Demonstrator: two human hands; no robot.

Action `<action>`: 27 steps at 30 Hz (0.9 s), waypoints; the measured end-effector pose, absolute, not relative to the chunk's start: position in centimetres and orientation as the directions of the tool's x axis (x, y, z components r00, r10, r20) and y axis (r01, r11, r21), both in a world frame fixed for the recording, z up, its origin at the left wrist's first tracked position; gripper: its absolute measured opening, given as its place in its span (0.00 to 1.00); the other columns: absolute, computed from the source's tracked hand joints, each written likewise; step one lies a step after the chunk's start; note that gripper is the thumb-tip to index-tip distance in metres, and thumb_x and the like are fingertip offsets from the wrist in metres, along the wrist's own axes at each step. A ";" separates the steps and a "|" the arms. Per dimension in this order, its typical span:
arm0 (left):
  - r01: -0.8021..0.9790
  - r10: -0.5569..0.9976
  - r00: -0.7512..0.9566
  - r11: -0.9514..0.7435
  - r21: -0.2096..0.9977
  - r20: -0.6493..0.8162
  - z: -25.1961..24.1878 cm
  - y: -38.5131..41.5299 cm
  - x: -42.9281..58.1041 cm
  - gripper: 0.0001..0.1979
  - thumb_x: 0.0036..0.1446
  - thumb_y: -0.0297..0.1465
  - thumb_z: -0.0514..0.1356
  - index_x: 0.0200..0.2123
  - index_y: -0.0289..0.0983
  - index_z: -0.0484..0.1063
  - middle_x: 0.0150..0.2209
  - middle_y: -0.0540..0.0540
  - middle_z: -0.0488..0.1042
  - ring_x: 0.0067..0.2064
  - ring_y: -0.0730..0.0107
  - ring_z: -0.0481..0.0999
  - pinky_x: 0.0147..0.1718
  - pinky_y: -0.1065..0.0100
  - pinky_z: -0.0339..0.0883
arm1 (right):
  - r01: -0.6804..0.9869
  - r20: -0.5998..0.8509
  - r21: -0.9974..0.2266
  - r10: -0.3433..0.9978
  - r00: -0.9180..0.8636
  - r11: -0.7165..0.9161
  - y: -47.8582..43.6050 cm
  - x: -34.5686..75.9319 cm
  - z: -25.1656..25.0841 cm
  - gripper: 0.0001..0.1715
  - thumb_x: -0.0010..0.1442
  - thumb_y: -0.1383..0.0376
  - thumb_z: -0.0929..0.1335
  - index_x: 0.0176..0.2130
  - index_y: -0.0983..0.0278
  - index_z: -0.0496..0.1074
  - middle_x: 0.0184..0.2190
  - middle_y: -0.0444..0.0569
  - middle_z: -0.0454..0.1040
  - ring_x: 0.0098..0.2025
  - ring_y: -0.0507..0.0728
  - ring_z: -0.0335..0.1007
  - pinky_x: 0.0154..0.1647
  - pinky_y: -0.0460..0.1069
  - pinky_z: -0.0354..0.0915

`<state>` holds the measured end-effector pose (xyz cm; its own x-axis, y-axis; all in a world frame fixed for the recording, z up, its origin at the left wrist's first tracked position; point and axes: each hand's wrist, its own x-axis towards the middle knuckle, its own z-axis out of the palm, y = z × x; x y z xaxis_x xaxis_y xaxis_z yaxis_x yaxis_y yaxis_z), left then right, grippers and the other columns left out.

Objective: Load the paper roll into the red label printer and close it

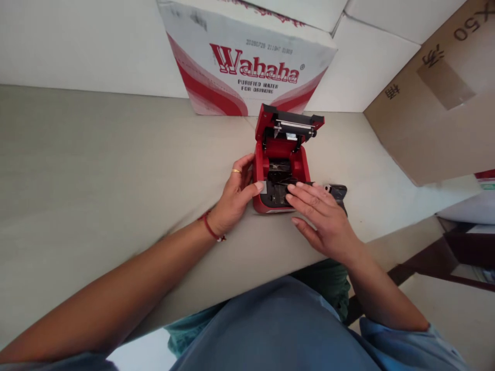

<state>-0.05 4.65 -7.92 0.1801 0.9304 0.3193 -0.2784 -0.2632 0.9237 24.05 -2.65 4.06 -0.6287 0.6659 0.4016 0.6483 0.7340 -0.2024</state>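
A small red and black label printer (262, 170) stands on the table with its lid (288, 126) tipped up and back. Inside, the dark compartment shows, with a roller and metal bar under the raised lid. My left hand (236, 193) grips the printer's left side, thumb on the grey front corner and fingers along the outer wall. Over the front right part lies my right hand (319, 216), fingers stretched out and close together, their tips at the black front edge; it holds nothing visible. Just beyond that hand is a partly hidden black object (339, 192) whose kind I cannot make out.
Behind the printer a white and red Wahaha water carton (266, 67) stands against white boxes (371, 62). A brown cardboard box (433, 108) is at the right on the pale table (96, 170). The table's front edge runs close to my body.
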 end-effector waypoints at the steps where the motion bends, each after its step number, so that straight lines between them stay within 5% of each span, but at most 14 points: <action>1: -0.234 0.927 0.160 -0.299 0.925 0.340 -8.0 4.5 -0.1 0.37 0.69 0.53 0.67 0.73 0.50 0.61 0.77 0.40 0.65 0.77 0.51 0.68 0.73 0.48 0.69 | 0.666 0.401 -0.181 0.673 -0.622 0.724 -3.0 24.1 3.4 0.33 0.75 0.67 0.72 0.74 0.62 0.69 0.72 0.58 0.76 0.77 0.64 0.70 0.79 0.65 0.65; 5: 0.059 0.885 -0.007 -0.465 0.884 0.466 -6.7 3.2 -0.7 0.32 0.73 0.50 0.64 0.74 0.49 0.63 0.77 0.38 0.62 0.79 0.51 0.64 0.74 0.46 0.68 | 0.676 0.420 -0.172 0.674 -0.608 0.717 -3.1 24.3 2.3 0.35 0.75 0.66 0.71 0.76 0.61 0.66 0.73 0.56 0.75 0.79 0.60 0.66 0.83 0.62 0.58; 7: 0.241 0.779 -0.041 -0.600 0.763 0.625 -5.2 2.3 -0.9 0.28 0.74 0.45 0.63 0.73 0.48 0.66 0.72 0.38 0.69 0.78 0.50 0.65 0.76 0.42 0.63 | 0.652 0.438 -0.204 0.664 -0.606 0.730 -3.0 24.5 2.4 0.35 0.75 0.66 0.71 0.77 0.60 0.66 0.72 0.55 0.76 0.79 0.60 0.66 0.83 0.62 0.58; 10: 0.397 0.573 0.171 -0.785 0.476 0.802 -3.2 0.9 -0.7 0.24 0.72 0.36 0.64 0.69 0.46 0.72 0.65 0.40 0.80 0.74 0.51 0.72 0.75 0.43 0.65 | 0.589 0.463 -0.303 0.656 -0.596 0.749 -2.8 24.8 3.0 0.34 0.76 0.63 0.71 0.76 0.56 0.67 0.71 0.55 0.78 0.76 0.61 0.70 0.81 0.63 0.62; 13: 0.439 0.451 0.349 -0.853 0.282 0.821 -2.3 -0.1 -0.1 0.24 0.69 0.28 0.66 0.66 0.47 0.75 0.55 0.46 0.88 0.61 0.58 0.84 0.68 0.50 0.71 | 0.532 0.524 -0.522 0.743 -0.416 0.666 -1.5 25.1 3.3 0.26 0.79 0.59 0.69 0.72 0.51 0.73 0.70 0.51 0.79 0.72 0.61 0.76 0.78 0.63 0.67; 18: 0.498 0.431 0.363 -0.839 0.219 0.826 -2.3 -0.3 0.1 0.27 0.65 0.22 0.68 0.65 0.45 0.78 0.53 0.48 0.90 0.54 0.61 0.86 0.62 0.54 0.71 | 0.329 0.493 -0.840 0.860 0.132 0.431 5.4 25.1 2.0 0.26 0.79 0.43 0.64 0.66 0.47 0.78 0.69 0.46 0.79 0.71 0.62 0.76 0.77 0.65 0.69; 23: 0.527 0.418 0.363 -0.829 0.187 0.833 -2.0 -0.4 0.3 0.18 0.66 0.23 0.67 0.56 0.44 0.81 0.48 0.48 0.89 0.51 0.62 0.84 0.63 0.54 0.70 | 0.202 0.361 -0.918 0.930 0.064 0.343 10.8 24.2 1.7 0.41 0.73 0.30 0.62 0.68 0.48 0.74 0.72 0.46 0.76 0.76 0.63 0.70 0.80 0.66 0.64; 27: 0.582 0.470 0.376 -0.790 0.191 0.799 -1.9 -0.9 1.0 0.26 0.65 0.25 0.67 0.64 0.51 0.78 0.49 0.49 0.86 0.55 0.62 0.82 0.73 0.51 0.63 | 0.329 0.391 -0.868 0.920 -0.011 0.373 10.5 24.1 2.2 0.41 0.77 0.31 0.55 0.69 0.47 0.73 0.73 0.43 0.74 0.77 0.63 0.68 0.77 0.66 0.68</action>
<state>0.99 -0.90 -1.95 0.3756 0.4700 0.7987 0.5823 -0.7902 0.1911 24.10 10.53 2.17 -0.0115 0.9202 0.3912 0.3288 0.3730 -0.8676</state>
